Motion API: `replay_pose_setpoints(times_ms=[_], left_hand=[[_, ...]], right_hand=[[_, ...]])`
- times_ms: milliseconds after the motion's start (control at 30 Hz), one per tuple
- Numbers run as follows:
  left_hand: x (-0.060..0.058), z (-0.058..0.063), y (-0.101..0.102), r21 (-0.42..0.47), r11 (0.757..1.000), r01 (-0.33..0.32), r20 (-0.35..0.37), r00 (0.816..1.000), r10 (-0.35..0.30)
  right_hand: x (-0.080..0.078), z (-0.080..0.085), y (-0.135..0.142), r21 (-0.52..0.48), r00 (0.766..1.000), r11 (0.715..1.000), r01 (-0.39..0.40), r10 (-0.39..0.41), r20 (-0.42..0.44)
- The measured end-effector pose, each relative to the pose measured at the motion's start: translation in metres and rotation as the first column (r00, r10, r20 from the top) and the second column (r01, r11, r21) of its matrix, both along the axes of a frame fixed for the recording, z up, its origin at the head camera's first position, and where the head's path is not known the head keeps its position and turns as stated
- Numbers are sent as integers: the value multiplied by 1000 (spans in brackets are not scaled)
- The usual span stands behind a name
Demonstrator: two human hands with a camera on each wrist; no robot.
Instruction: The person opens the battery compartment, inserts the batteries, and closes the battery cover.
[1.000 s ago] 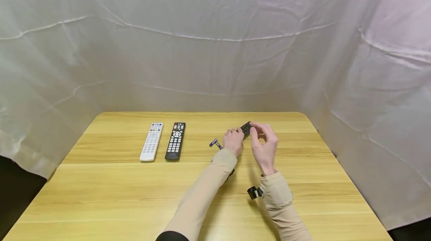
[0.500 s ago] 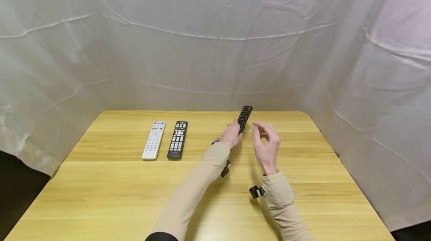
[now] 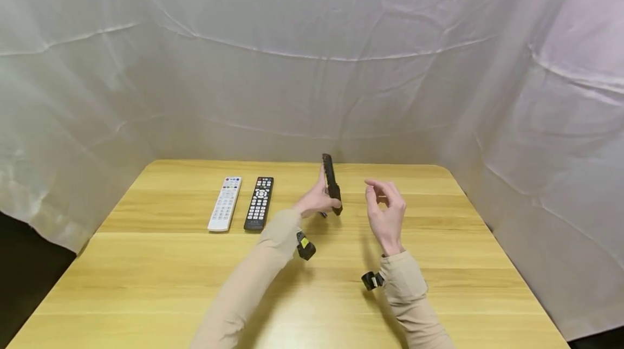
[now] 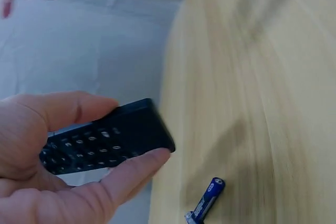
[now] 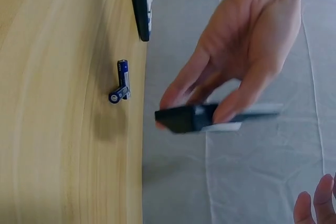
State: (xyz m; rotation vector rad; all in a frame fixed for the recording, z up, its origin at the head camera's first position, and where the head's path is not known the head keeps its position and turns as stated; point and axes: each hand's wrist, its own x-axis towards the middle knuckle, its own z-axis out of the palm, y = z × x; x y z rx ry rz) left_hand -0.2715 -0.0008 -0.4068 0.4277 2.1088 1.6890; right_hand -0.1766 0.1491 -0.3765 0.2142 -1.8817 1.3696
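My left hand (image 3: 314, 201) grips a black remote control (image 3: 331, 182) between thumb and fingers, raised over the table and turned on edge. In the left wrist view, the button face of this remote (image 4: 94, 148) shows, with the thumb along one edge and a finger along the other. A blue battery (image 4: 209, 199) lies on the table below it. The right wrist view shows two blue batteries (image 5: 123, 73) lying against each other at an angle. My right hand (image 3: 386, 213) hovers to the right of the remote, its fingers loosely bent, holding nothing.
A white remote control (image 3: 225, 204) and another black remote control (image 3: 259, 204) lie side by side on the left of the wooden table (image 3: 146, 273). Grey-white curtains (image 3: 312, 83) hang behind the table and along both sides. Small black cameras (image 3: 306, 247) are strapped at the wrists.
My left hand has lifted the black remote off the table, moved it left and turned it on edge. The right hand stays nearly in place and is now apart from the remote.
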Motion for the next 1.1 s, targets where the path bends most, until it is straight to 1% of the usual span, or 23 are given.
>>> replay_pose_setpoints(times_ms=[67, 167, 333, 467, 633, 733, 800, 900, 1033, 1100], left_hand=[[5, 0, -8, 64, 998, 2, 73, 997, -6], [13, 0, -21, 118, 993, 8, 136, 990, -24], [25, -5, -41, 221, 975, 19, 187, 980, -62], [34, -9, -53, 277, 961, 8, 209, 976, -69], [46, -10, -66, 352, 936, 22, 194, 976, -96], [53, -9, -73, 396, 918, 19, 176, 980, -96], [56, -8, -78, 417, 909, 7, 166, 983, -84], [59, -9, -83, 422, 907, -15, 149, 987, -53], [62, -7, -87, 411, 910, -58, 143, 990, -2], [64, -5, -88, 412, 908, -74, 147, 989, 14]], right_hand=[[0, -1, 0, 10, 1000, 1000, -1, 1, -2], [-1, -2, -1, 21, 1000, 1000, -11, 11, 2], [-1, -2, -2, 23, 1000, 1000, -20, 20, 13], [0, -2, -3, 26, 1000, 999, -22, 21, 22], [-1, -3, -3, 36, 1000, 999, -24, 23, 21], [0, -3, -2, 45, 999, 999, -26, 25, 24], [0, -3, -1, 50, 999, 998, -28, 27, 29], [0, -4, -1, 62, 999, 998, -29, 27, 30], [-10, -19, 3, 89, 999, 996, -29, 26, 30], [-14, -26, 4, 112, 999, 993, -45, 41, 36]])
